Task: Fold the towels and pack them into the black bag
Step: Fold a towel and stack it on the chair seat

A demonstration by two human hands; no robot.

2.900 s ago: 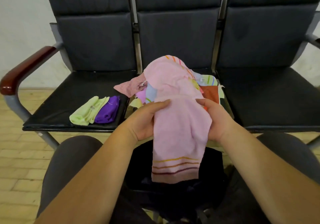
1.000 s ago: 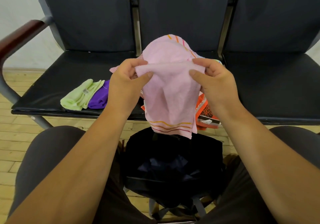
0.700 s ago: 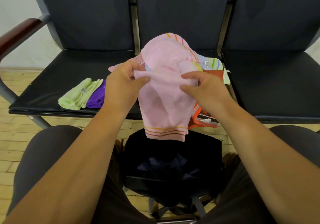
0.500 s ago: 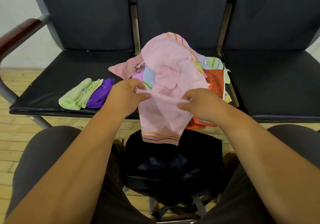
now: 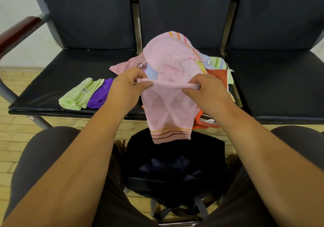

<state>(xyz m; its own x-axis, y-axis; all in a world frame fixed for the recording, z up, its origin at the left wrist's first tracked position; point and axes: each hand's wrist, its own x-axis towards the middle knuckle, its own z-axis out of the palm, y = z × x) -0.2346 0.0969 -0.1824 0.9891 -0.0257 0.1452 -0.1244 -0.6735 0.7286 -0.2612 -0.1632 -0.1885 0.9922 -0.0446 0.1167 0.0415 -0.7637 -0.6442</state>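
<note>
A three-seat bench (image 5: 280,86) with dark padded seats and backs fills the upper part of the view. It has a red-brown armrest (image 5: 19,32) at its left end and stands on a pale wooden floor (image 5: 15,139). The person sits facing it, with knees in dark trousers at the lower left and lower right and both bare forearms reaching forward.

The black bag (image 5: 175,170) stands on the floor between the knees, just in front of the middle seat, with its mouth open and dark lining showing inside.

Above the bag hangs the pink towel (image 5: 168,107). It is held up by a folded top edge stretched level between the two hands. Its lower end carries orange and brown stripes and dangles over the far rim of the bag. More pink cloth with coloured stripes rises behind the hands, and I cannot tell whether it is the same piece.

That cloth lies on a pile of loose towels (image 5: 219,74) on the middle seat, with orange, pale green, light blue and mottled pink showing at its edges.

On the left seat lie a folded light green towel (image 5: 78,95) and a folded purple towel (image 5: 100,95), touching side by side near the front edge.

The left hand (image 5: 126,88) pinches the left end of the pink fold between thumb and fingers. The right hand (image 5: 208,88) pinches the right end the same way, so the two hands are the towel's width apart.
</note>
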